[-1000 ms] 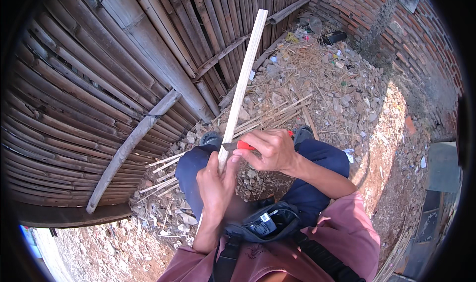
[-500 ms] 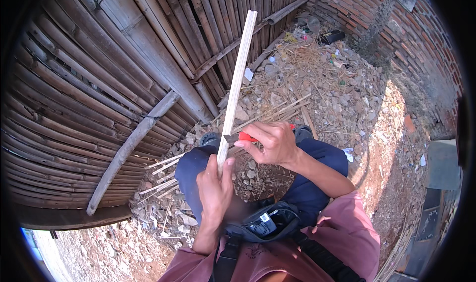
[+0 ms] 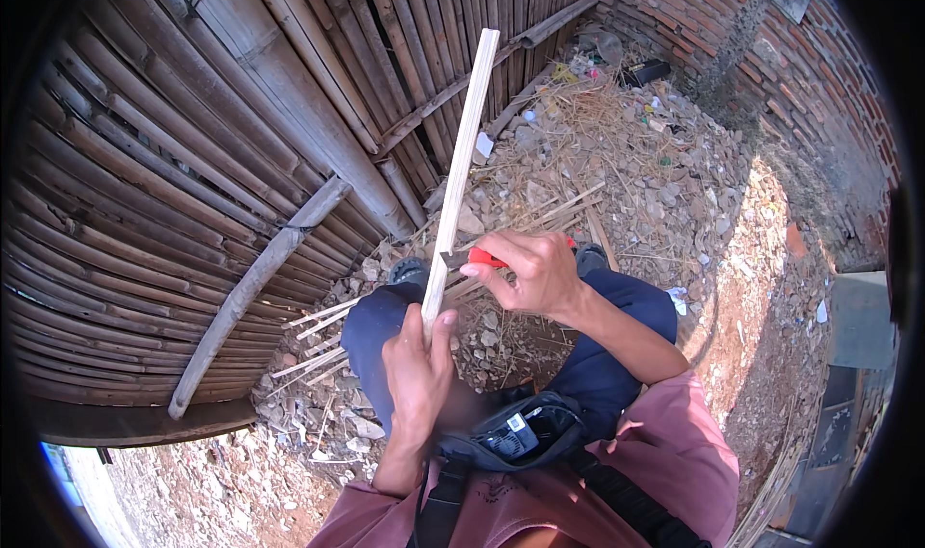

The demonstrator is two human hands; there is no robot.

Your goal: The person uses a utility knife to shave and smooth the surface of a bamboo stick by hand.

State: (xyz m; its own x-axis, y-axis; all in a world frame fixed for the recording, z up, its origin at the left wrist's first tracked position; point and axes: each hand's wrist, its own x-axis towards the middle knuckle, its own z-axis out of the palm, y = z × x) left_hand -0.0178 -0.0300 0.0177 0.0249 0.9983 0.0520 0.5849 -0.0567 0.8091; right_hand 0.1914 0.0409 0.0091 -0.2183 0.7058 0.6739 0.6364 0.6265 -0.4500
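Observation:
My left hand (image 3: pixel 417 365) is closed round the lower end of a long pale strip of split bamboo or wood (image 3: pixel 462 158), which stands up and leans slightly to the right at its top. In my right hand (image 3: pixel 533 271) is a knife (image 3: pixel 479 256) with a red handle, the fingers wrapped round it. Its short dark blade points left and meets the right edge of the strip, a little above my left hand. Most of the handle is hidden by the fingers.
Several thin pale strips (image 3: pixel 323 355) lie on the stony ground between and beside my legs. A slatted bamboo wall (image 3: pixel 145 211) rises close on the left, with a pole (image 3: pixel 260 288) against it. A brick wall (image 3: pixel 809 86) stands far right. An open black waist bag (image 3: pixel 511 437) sits at my lap.
The knife and my right hand have shifted slightly up and to the right along the strip. The strip's top has dipped a little; my left hand keeps its hold.

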